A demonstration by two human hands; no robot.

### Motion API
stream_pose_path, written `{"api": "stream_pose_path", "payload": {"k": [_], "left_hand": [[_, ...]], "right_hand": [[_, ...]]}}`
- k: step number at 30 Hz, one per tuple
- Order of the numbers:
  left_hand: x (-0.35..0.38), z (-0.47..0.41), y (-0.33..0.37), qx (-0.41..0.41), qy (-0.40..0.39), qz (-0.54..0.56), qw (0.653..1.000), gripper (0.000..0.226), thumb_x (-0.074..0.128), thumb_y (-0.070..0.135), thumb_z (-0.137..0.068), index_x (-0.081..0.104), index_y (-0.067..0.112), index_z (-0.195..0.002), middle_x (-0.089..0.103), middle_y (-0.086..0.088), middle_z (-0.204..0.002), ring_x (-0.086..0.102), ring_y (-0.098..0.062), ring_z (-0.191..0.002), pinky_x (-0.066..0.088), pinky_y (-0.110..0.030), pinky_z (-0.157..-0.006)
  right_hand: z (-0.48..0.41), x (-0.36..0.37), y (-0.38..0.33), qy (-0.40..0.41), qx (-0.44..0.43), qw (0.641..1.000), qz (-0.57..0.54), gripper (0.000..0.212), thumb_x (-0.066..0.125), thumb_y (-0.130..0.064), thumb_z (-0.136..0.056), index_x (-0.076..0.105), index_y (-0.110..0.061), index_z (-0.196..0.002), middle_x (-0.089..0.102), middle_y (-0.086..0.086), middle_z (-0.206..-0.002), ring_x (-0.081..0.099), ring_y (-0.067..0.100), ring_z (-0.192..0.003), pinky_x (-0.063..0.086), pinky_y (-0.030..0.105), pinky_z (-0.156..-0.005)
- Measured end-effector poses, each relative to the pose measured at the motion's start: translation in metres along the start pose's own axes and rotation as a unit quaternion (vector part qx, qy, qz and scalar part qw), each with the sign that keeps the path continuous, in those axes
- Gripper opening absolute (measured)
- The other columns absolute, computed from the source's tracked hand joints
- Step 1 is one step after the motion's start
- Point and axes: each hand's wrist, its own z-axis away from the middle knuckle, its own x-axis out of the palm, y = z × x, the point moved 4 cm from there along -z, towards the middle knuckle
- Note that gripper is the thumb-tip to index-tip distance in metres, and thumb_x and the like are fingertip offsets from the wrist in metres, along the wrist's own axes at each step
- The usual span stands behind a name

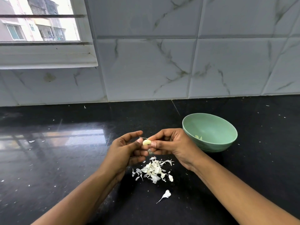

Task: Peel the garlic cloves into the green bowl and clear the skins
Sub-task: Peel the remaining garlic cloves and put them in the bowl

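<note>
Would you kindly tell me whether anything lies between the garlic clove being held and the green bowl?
Nothing visible does. The garlic clove is pinched by the left hand and right hand left of the green bowl, whose mouth is open; only the holding right hand lies between. The skins pile sits nearer the person.

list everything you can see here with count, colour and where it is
garlic clove: one, pale yellow, pinched between both hands above the counter
green bowl: one, green, on the counter right of the hands
peeled pieces: count unclear, pale yellow, inside the green bowl
skin pile: one heap, white, on the counter below the hands
loose skin: one, white, nearer than the skin pile
counter: one, black, glossy, with small white flecks
tiled wall: one, white marbled, behind the counter
window: one, white frame, upper left
left hand: one, pinching the garlic clove
right hand: one, pinching the garlic clove
</note>
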Motion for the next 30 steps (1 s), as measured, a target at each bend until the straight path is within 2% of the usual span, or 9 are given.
{"api": "stream_pose_path", "payload": {"k": [3,7,12,15,19,22,25,30], "left_hand": [[0.0,0.001,0.002,-0.009,-0.032,-0.034,0.999,0.025,0.056,0.033,-0.087,0.07,0.015,-0.096,0.071,-0.008,-0.074,0.066,-0.016,-0.059,0.055,-0.027,-0.053],[0.003,0.003,0.004,0.013,-0.047,-0.011,0.999,0.019,0.066,0.018,-0.07,0.073,0.011,-0.087,0.072,-0.005,-0.075,0.066,-0.01,-0.059,0.053,-0.021,-0.05],[0.005,0.003,0.003,0.024,-0.051,0.03,0.998,0.021,0.067,0.011,-0.066,0.07,0.006,-0.086,0.072,-0.007,-0.072,0.067,-0.011,-0.056,0.052,-0.018,-0.045],[0.006,0.005,0.007,0.082,-0.046,0.009,0.996,0.018,0.068,0.01,-0.066,0.069,0.003,-0.083,0.071,-0.008,-0.066,0.067,-0.012,-0.054,0.051,-0.018,-0.047],[0.002,0.007,0.015,0.183,-0.031,-0.068,0.98,0.015,0.071,0.01,-0.065,0.071,0.004,-0.079,0.071,-0.012,-0.065,0.068,-0.017,-0.056,0.055,-0.023,-0.053],[0.003,0.011,0.02,0.23,-0.03,-0.116,0.966,0.014,0.071,0.012,-0.066,0.071,0.007,-0.079,0.073,-0.011,-0.068,0.07,-0.018,-0.058,0.057,-0.026,-0.056],[0.005,0.014,0.021,0.267,-0.032,-0.171,0.948,0.014,0.07,0.017,-0.068,0.071,0.01,-0.08,0.074,-0.002,-0.073,0.071,-0.015,-0.061,0.057,-0.023,-0.059],[0.008,0.016,0.015,0.294,-0.017,-0.219,0.93,0.014,0.071,0.02,-0.072,0.07,0.01,-0.082,0.074,-0.001,-0.072,0.072,-0.015,-0.065,0.058,-0.024,-0.062]], "right_hand": [[-0.002,-0.008,-0.004,0.018,-0.005,1.0,0.01,0.011,0.068,0.004,-0.077,0.07,-0.003,-0.086,0.071,0.007,-0.073,0.068,0.012,-0.067,0.059,0.024,-0.064],[-0.002,-0.01,-0.005,0.019,-0.002,1.0,0.018,0.012,0.066,0.005,-0.079,0.07,-0.004,-0.086,0.071,0.003,-0.071,0.068,0.01,-0.069,0.058,0.023,-0.064],[-0.001,-0.009,-0.007,0.013,-0.009,1.0,0.01,0.013,0.067,0.005,-0.077,0.071,-0.007,-0.081,0.071,0.006,-0.073,0.068,0.012,-0.068,0.059,0.024,-0.064],[0.001,-0.006,-0.009,0.005,-0.025,0.999,0.03,0.014,0.069,0.006,-0.076,0.071,-0.008,-0.073,0.072,0.009,-0.076,0.067,0.014,-0.064,0.059,0.025,-0.061],[0.002,-0.003,-0.005,-0.006,-0.008,1.0,0.018,0.005,0.068,0.005,-0.077,0.064,0.003,-0.077,0.071,0.002,-0.067,0.066,0.012,-0.057,0.057,0.023,-0.055],[0.003,0.0,-0.004,-0.008,0.016,1.0,-0.004,0.009,0.071,-0.002,-0.073,0.062,-0.002,-0.07,0.069,0.006,-0.063,0.066,0.013,-0.054,0.056,0.021,-0.051],[0.004,0.001,-0.002,-0.014,0.034,0.999,-0.019,0.016,0.073,-0.014,-0.066,0.059,-0.006,-0.066,0.07,0.006,-0.065,0.065,0.014,-0.053,0.055,0.022,-0.05],[0.003,0.003,0.004,0.005,0.045,0.999,-0.012,0.025,0.072,-0.027,-0.069,0.055,-0.011,-0.063,0.063,0.007,-0.06,0.06,0.015,-0.048,0.052,0.024,-0.048]]}}
